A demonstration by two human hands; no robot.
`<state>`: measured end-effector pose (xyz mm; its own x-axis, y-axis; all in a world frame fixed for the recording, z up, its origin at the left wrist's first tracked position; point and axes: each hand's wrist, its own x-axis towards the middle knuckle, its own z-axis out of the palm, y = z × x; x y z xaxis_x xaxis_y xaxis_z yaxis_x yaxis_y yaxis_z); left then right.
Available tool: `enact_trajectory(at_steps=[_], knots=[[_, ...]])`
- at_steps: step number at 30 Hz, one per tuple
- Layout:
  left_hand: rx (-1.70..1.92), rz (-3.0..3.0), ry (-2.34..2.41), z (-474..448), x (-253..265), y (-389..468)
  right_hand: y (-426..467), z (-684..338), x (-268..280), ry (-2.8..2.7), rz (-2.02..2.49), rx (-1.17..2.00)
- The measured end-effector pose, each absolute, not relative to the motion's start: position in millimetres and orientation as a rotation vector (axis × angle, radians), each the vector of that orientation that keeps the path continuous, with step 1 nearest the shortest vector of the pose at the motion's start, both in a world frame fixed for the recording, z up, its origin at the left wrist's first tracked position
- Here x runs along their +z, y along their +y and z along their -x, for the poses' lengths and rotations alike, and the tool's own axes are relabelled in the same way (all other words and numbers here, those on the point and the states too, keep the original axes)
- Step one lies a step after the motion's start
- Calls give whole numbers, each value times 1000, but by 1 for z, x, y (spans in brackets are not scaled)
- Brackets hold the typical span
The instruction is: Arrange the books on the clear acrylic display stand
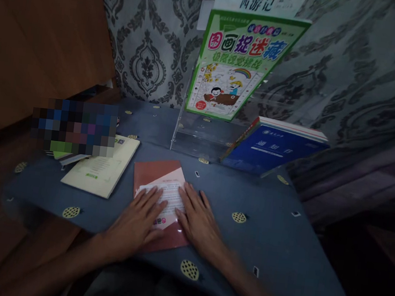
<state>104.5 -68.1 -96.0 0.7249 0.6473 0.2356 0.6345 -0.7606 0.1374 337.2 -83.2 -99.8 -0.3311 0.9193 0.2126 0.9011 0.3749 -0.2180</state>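
Flatly spread, left hand [138, 218] and right hand [199, 220] partly hide the printed paper [171, 194].

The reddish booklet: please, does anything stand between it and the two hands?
Nothing clearly stands in the way: the left hand and the right hand rest over the pale printed area on the reddish booklet. Whether this area is a separate sheet, I cannot tell.
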Motion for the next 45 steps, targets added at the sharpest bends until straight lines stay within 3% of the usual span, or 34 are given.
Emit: enact_trajectory(at_steps=[7,11,23,31,36,40,45], knots=[[93,-2919,774,-84,-83,-92,-136,-345,-102,-2429,1444,154],[118,-2933,744,-73,-80,-98,-153,-344,-100,-2386,1434,264],[746,-2776,496,-49,-29,-92,-152,-359,-87,-2067,1123,604],[1152,-2214,704,-85,36,-69,-106,-345,-54,-1526,1117,900],[1348,-1563,786,-109,66,-24,-86,-335,-58,-1357,1201,1163],[1251,-1183,728,-130,44,28,-94,-337,-61,-1232,1173,1319],[1235,-1244,1033,-143,-42,59,-113,-347,-66,-1077,1197,1424]])
